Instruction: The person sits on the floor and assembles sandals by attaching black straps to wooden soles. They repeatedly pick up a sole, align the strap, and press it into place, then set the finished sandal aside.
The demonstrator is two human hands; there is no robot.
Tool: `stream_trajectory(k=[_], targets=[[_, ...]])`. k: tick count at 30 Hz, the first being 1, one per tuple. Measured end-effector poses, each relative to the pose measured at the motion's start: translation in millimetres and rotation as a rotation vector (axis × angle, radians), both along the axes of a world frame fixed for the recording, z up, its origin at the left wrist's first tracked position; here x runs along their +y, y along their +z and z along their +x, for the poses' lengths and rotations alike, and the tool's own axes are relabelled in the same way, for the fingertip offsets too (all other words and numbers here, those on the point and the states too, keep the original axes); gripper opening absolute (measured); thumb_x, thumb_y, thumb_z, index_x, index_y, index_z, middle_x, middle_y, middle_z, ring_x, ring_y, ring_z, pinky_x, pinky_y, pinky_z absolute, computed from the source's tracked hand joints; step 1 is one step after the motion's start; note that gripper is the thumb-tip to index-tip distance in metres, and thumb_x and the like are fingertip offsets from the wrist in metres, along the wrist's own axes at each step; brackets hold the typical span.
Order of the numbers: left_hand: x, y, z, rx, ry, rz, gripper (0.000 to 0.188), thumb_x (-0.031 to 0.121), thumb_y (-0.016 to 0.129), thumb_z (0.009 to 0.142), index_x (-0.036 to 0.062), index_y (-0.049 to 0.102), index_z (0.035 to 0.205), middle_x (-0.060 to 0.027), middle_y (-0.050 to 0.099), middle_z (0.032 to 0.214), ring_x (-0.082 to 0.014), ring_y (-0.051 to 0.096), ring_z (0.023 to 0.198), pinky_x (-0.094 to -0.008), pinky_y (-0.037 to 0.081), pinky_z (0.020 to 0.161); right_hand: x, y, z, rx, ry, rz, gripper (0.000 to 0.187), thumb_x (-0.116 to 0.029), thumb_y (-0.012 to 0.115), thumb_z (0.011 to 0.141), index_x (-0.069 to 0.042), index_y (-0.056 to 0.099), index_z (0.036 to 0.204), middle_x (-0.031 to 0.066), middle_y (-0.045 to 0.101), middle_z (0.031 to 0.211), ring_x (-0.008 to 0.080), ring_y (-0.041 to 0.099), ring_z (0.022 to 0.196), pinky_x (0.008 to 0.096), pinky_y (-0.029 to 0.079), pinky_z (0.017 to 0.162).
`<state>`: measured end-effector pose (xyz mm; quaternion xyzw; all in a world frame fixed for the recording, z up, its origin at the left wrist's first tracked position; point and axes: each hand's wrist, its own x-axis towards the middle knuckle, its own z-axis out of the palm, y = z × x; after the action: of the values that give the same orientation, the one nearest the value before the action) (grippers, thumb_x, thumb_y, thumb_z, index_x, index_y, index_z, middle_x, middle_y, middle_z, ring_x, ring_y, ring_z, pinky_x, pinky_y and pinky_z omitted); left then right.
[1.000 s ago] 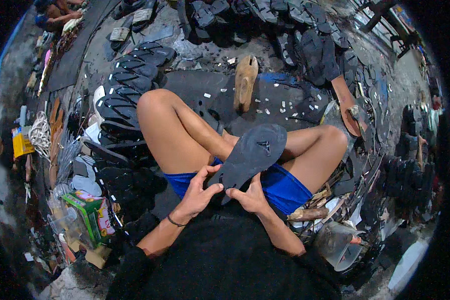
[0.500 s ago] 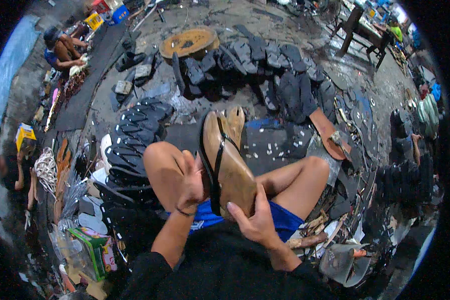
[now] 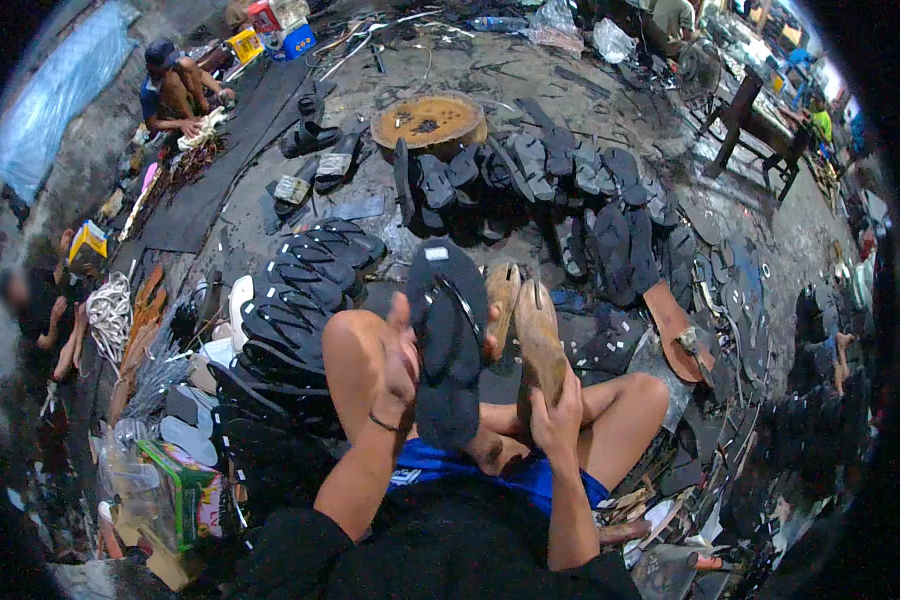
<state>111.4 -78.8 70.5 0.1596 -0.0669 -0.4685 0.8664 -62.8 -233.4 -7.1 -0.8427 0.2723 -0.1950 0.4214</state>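
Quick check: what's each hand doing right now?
Left hand: closed around a black sandal.
Right hand: closed on a wooden foot form, gripping its lower end.

Beyond the left hand [image 3: 402,372], a round wooden block [image 3: 428,118] is seen. Well to that hand's left, white cord [image 3: 112,318] is heaped; lower down, a green box [image 3: 182,490] is placed. Far beyond the right hand [image 3: 558,412], a dark frame [image 3: 738,118] is seen.
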Motion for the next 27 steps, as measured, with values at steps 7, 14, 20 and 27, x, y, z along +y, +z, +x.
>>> stream_trajectory(k=[7, 14, 20, 27], targets=[[-6.1, -12.3, -36.0, 0.124, -0.048, 0.202, 0.064, 0.049, 0.045, 0.095, -0.0002, 0.040, 0.135, -0.0212, 0.057, 0.122, -0.0316, 0.063, 0.101, -0.0414, 0.052, 0.090, -24.3, 92.4, 80.2, -0.313, 0.270, 0.375, 0.035, -0.001, 0.063, 0.084, -0.004, 0.055, 0.119, 0.0139, 0.050, 0.131, 0.0255, 0.050, 0.122, 0.0350, 0.048, 0.089], [-0.3, -31.5, -48.2, -0.330, 0.004, 0.630, 0.044, 0.025, 0.062, 0.090, -0.0005, 0.050, 0.124, -0.0090, 0.062, 0.108, -0.0179, 0.064, 0.090, -0.0312, 0.053, 0.083, -57.6, 43.4, 142.6, -0.218, 0.468, -0.138, 0.029, -0.003, 0.071, 0.074, -0.006, 0.065, 0.102, 0.0180, 0.056, 0.125, 0.0312, 0.053, 0.118, 0.0366, 0.040, 0.099], [26.7, -68.6, 95.7, -0.251, 0.348, 0.790, 0.025, 0.009, 0.057, 0.083, 0.0028, 0.062, 0.107, -0.0085, 0.068, 0.090, -0.0217, 0.064, 0.075, -0.0355, 0.054, 0.072, -34.4, -0.9, 153.9, -0.192, 0.403, 0.134, 0.041, -0.012, 0.070, 0.083, 0.000, 0.052, 0.118, 0.0095, 0.052, 0.105, 0.0171, 0.058, 0.094, 0.0313, 0.049, 0.085], [47.6, -115.1, 287.3, -0.882, 1.364, 1.514, 0.041, 0.028, 0.073, 0.080, -0.0044, 0.060, 0.102, -0.0126, 0.067, 0.095, -0.0182, 0.062, 0.084, -0.0317, 0.048, 0.079, -12.0, -53.7, 91.7, -0.151, 0.177, 0.623, 0.034, -0.008, 0.062, 0.089, 0.002, 0.050, 0.120, 0.0054, 0.059, 0.090, 0.0098, 0.057, 0.067, 0.0242, 0.051, 0.061]])
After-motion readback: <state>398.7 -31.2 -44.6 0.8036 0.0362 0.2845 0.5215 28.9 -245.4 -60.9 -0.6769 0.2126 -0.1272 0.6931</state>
